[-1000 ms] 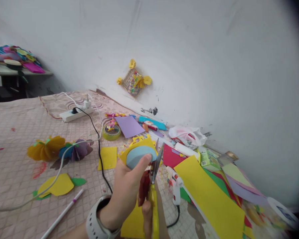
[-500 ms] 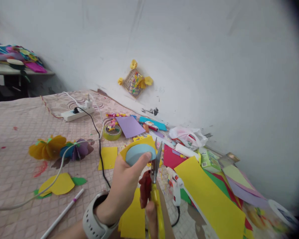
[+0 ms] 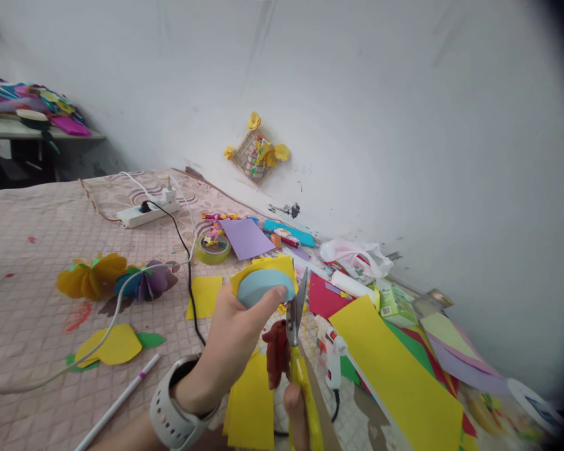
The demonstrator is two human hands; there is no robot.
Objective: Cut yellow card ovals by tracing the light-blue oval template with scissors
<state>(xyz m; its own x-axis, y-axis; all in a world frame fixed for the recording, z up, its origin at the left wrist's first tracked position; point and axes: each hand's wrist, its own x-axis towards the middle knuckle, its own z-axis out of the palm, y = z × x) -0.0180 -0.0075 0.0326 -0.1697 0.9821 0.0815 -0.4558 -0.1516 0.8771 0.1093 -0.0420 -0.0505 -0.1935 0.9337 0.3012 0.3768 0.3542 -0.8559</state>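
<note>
My left hand [image 3: 237, 332], with a watch on its wrist, pinches a light-blue rounded paper shape [image 3: 263, 288] laid over a yellow paper sheet [image 3: 258, 266]. Its thumb presses on the blue piece. In my right hand [image 3: 297, 404] are yellow-handled scissors [image 3: 299, 357], their blades parted at the right edge of the yellow sheet. Next to the pivot is a dark red lump [image 3: 276, 354]; what it is I cannot tell. Only part of the right hand shows. Below lie stacked yellow paper strips [image 3: 251, 407].
To the right are a glue gun [image 3: 331, 351] and a long yellow sheet [image 3: 397, 369] over coloured paper. A power strip [image 3: 148, 213], trailing cables, a tape roll [image 3: 213, 249], paper flowers [image 3: 94, 275] and a white stick [image 3: 117, 401] lie to the left.
The scissors' handles have swung slightly right and the blades have shifted a little. The yellow sheet under the blue piece has turned slightly. Both hands keep their hold.
</note>
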